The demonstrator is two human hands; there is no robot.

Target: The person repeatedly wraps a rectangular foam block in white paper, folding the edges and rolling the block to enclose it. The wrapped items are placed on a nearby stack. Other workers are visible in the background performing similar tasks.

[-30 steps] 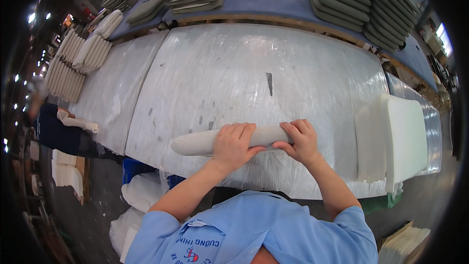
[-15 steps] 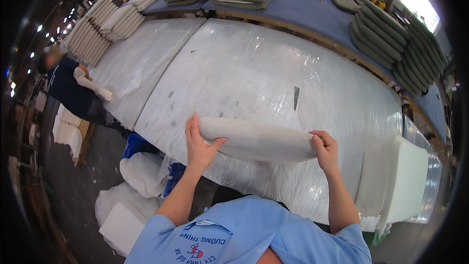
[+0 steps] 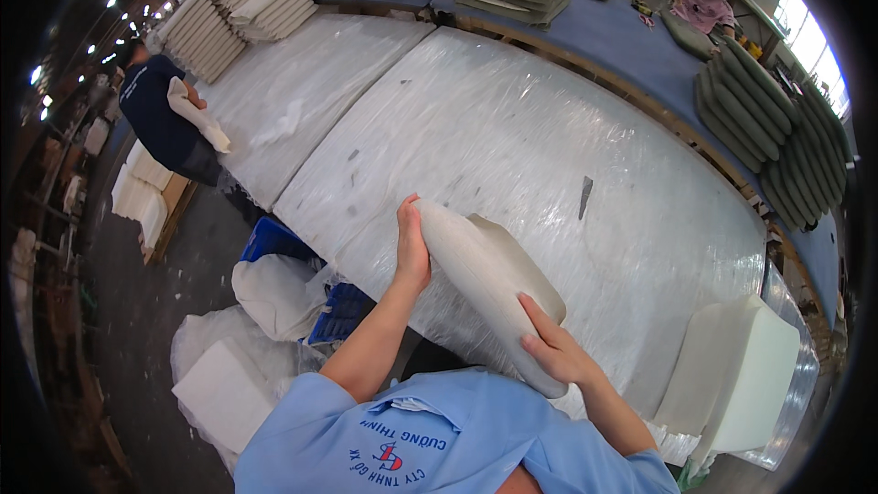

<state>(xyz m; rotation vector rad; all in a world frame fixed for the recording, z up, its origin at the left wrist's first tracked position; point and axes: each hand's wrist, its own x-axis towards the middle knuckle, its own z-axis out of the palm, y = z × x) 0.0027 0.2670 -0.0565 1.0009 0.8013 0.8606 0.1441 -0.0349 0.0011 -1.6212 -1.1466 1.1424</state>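
Note:
A light grey seat cushion [image 3: 480, 274] is held up on its edge over the plastic-wrapped table, slanting from far left to near right. My left hand [image 3: 413, 242] is closed round its far left end, the fingers partly hidden behind it. Lower down, my right hand [image 3: 551, 348] grips the near right part, thumb and fingers pressed on the cover. Part of the cushion's flat underside shows beyond the long front edge.
White foam pads [image 3: 732, 370] stand at the table's right end. Blue crates [image 3: 343, 311] and a bagged foam block [image 3: 224, 393] are at lower left. Stacked green cushions [image 3: 741, 110] line the blue table [image 3: 631, 46]. A co-worker [image 3: 160, 110] in dark clothes stands at left.
The cushion has turned from nearly level to a steep slant. Its right end has come down towards me with my right hand; my left hand has shifted right. The view has swung left.

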